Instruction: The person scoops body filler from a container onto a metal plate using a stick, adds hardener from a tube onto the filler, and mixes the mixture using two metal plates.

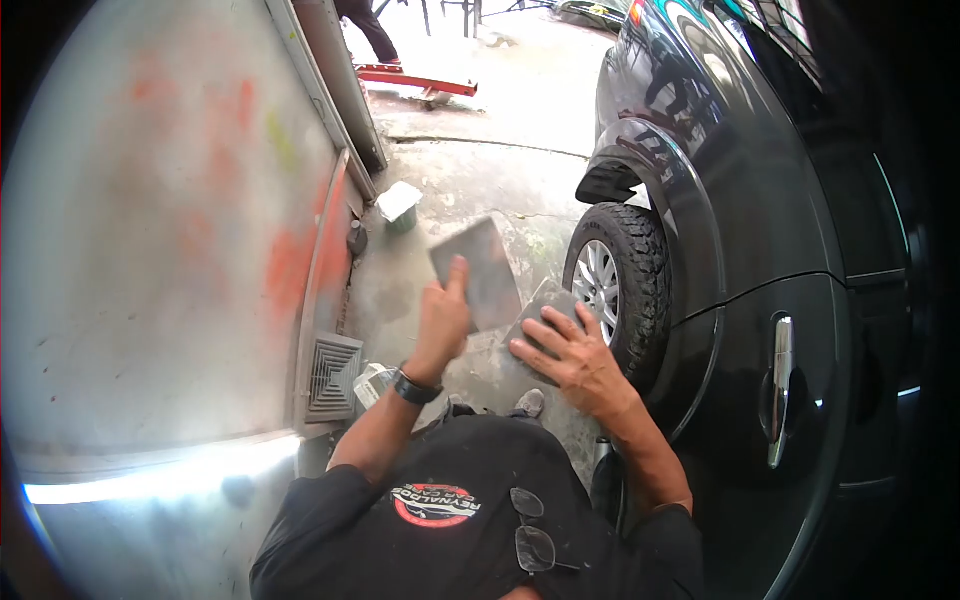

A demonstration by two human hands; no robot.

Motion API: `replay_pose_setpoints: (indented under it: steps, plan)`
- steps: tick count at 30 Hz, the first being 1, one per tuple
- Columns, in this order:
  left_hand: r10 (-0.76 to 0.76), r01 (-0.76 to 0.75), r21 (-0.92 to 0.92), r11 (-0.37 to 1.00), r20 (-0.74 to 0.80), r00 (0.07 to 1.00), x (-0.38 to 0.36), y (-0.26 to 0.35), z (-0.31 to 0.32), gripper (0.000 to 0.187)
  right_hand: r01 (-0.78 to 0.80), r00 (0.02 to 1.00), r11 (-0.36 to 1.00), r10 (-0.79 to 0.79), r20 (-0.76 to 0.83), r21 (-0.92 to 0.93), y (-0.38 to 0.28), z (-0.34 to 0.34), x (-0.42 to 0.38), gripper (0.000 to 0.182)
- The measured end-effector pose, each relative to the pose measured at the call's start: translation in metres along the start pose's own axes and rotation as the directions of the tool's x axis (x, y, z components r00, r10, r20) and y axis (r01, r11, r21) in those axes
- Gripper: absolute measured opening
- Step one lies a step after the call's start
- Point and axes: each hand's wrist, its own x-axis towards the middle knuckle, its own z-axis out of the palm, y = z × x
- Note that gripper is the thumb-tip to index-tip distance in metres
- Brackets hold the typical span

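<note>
1. Left hand [440, 318]: partly closed about the near-left edge of a flat grey panel [490, 272], with index finger [457, 275] laid straight along it.
2. Flat grey panel: held above the floor [460, 172], between the floor's left edge at the paint-marked wall [150, 340] and its right edge at the dark car [750, 360]. Long axis slanting from upper left to lower right; far end directed forward, away from the wearer, with a lean to the left.
3. Right hand [575, 362]: palm down, half open, with fingers spread over a dark grey pad [524, 325]. Gripping or merely resting: cannot tell.
4. Dark grey pad: likewise above the floor, just beside the panel's near right corner; one corner pointing forward. Long axis not readable beneath the fingers; contact with the panel uncertain.
5. Hard to make out: face of the panel, blurred; remaining left-hand fingers, curled and largely hidden from view.
6. Partly hidden: white item [372, 383] behind the left forearm [378, 428]; shoe [531, 402] beyond the black shirt [450, 560]; wheel [598, 280] beneath the fender.
7. Cut off: another person's leg [370, 28], at the top; dark car, lost in shadow at right.
</note>
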Motion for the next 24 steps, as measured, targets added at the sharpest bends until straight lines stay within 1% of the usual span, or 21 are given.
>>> replay_pose_setpoints:
  steps: [1, 2, 3, 4, 5, 6, 8, 9, 12, 13, 16, 17, 19, 20, 21, 22, 23, 24]
  plan:
    - [0.016, 0.019, -0.323, 0.946, 0.104, 0.994, 0.007, 0.003, -0.005, 0.043, -0.036, 0.999, 0.997, 0.037, -0.013, 0.067, 0.004, -0.010, 0.000, 0.045]
    - [0.058, 0.074, -0.607, 0.791, 0.196, 0.979, 0.013, 0.002, -0.010, 0.044, -0.069, 0.992, 0.980, 0.087, -0.087, 0.184, 0.004, -0.016, -0.001, 0.047]
    - [0.125, 0.156, -0.819, 0.552, 0.266, 0.956, 0.016, 0.001, -0.012, 0.048, -0.095, 0.977, 0.949, 0.146, -0.153, 0.300, 0.006, -0.021, -0.001, 0.048]
    - [0.139, 0.188, -0.841, 0.507, 0.295, 0.945, 0.017, -0.004, -0.009, 0.048, -0.110, 0.954, 0.905, 0.212, -0.212, 0.411, 0.010, -0.026, -0.001, 0.049]
    - [0.153, 0.223, -0.859, 0.460, 0.324, 0.934, 0.018, -0.012, -0.004, 0.048, -0.026, 0.917, 0.872, 0.215, -0.336, 0.488, 0.012, -0.030, 0.002, 0.051]
    - [0.165, 0.264, -0.872, 0.412, 0.356, 0.920, 0.013, -0.022, 0.002, 0.047, 0.020, 0.877, 0.830, 0.254, -0.409, 0.557, 0.006, -0.032, 0.004, 0.051]
    - [0.222, 0.427, -0.858, 0.285, 0.492, 0.842, -0.006, -0.030, 0.009, 0.047, 0.132, 0.770, 0.737, 0.345, -0.537, 0.663, -0.017, -0.029, 0.012, 0.052]
    - [0.262, 0.495, -0.840, 0.223, 0.541, 0.799, -0.010, -0.030, 0.013, 0.047, 0.168, 0.762, 0.724, 0.335, -0.554, 0.669, -0.022, -0.025, 0.015, 0.050]
    - [0.291, 0.544, -0.810, 0.216, 0.586, 0.757, -0.006, -0.043, 0.022, 0.048, 0.235, 0.837, 0.751, 0.167, -0.521, 0.617, -0.024, -0.014, 0.023, 0.051]
    - [0.289, 0.539, -0.815, 0.212, 0.579, 0.762, -0.010, -0.039, 0.021, 0.047, 0.190, 0.882, 0.829, 0.092, -0.463, 0.526, -0.024, -0.011, 0.022, 0.055]
    - [0.271, 0.380, -0.853, 0.357, 0.484, 0.832, -0.019, -0.038, 0.014, 0.045, -0.022, 0.927, 0.937, 0.150, -0.344, 0.349, -0.018, 0.002, 0.020, 0.057]
    - [0.267, 0.340, -0.864, 0.370, 0.450, 0.852, -0.020, -0.038, 0.013, 0.043, -0.120, 0.925, 0.930, 0.232, -0.302, 0.346, -0.013, 0.007, 0.019, 0.058]
    - [0.278, 0.258, -0.883, 0.391, 0.381, 0.882, -0.018, -0.042, 0.008, 0.043, -0.186, 0.969, 0.979, 0.196, -0.151, 0.082, -0.001, 0.016, 0.006, 0.059]
    - [0.286, 0.217, -0.890, 0.401, 0.346, 0.894, -0.016, -0.043, 0.003, 0.044, -0.199, 0.978, 0.978, 0.195, -0.072, -0.059, 0.006, 0.022, 0.000, 0.059]
    - [0.281, 0.201, -0.903, 0.380, 0.320, 0.905, -0.015, -0.040, -0.001, 0.044, -0.160, 0.987, 0.983, 0.157, -0.032, -0.089, 0.011, 0.031, -0.012, 0.051]
    - [0.276, 0.181, -0.918, 0.354, 0.287, 0.917, -0.014, -0.034, -0.008, 0.044, -0.317, 0.939, 0.915, 0.339, -0.051, 0.251, 0.004, 0.032, -0.018, 0.045]
    - [0.273, 0.148, -0.936, 0.320, 0.240, 0.931, -0.010, -0.028, -0.013, 0.045, -0.402, 0.871, 0.724, 0.491, -0.008, 0.561, -0.001, 0.033, -0.024, 0.040]
    - [0.244, 0.119, -0.938, 0.326, 0.205, 0.948, -0.008, -0.028, -0.014, 0.046, -0.421, 0.794, 0.431, 0.601, 0.094, 0.798, -0.008, 0.035, -0.026, 0.036]
